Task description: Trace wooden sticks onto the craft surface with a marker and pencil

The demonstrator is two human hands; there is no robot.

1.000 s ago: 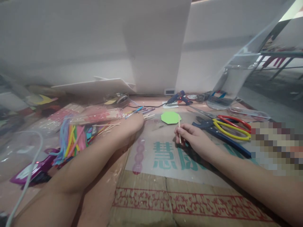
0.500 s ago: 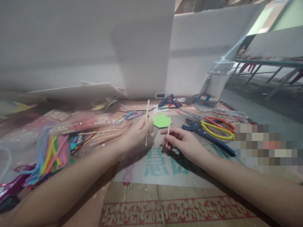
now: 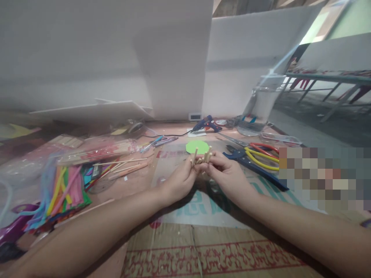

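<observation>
Several short wooden sticks [image 3: 207, 155] are gathered between my two hands above the printed sheet, their ends pointing up. My left hand [image 3: 182, 175] is closed around some of them, with one stick standing up near its thumb. From the other side my right hand [image 3: 227, 170] pinches the bunch between thumb and fingers, and the fingertips of both hands meet. Just behind the hands lies a bright green octagonal piece [image 3: 197, 146], its front edge partly covered by the sticks. My fingers hide the lower parts of the sticks.
A blue glue gun [image 3: 204, 122] stands at the back by a clear water jug [image 3: 259, 108]. To the right lie dark blue pliers [image 3: 261, 172] and scissors with red and yellow handles [image 3: 262, 159]. Colourful pipe cleaners [image 3: 65, 189] and bagged sticks [image 3: 98, 151] lie left.
My hands have come together, the left moving right and slightly down. The sticks held apart in each hand are now in one bunch between them. The green piece stays in place.
</observation>
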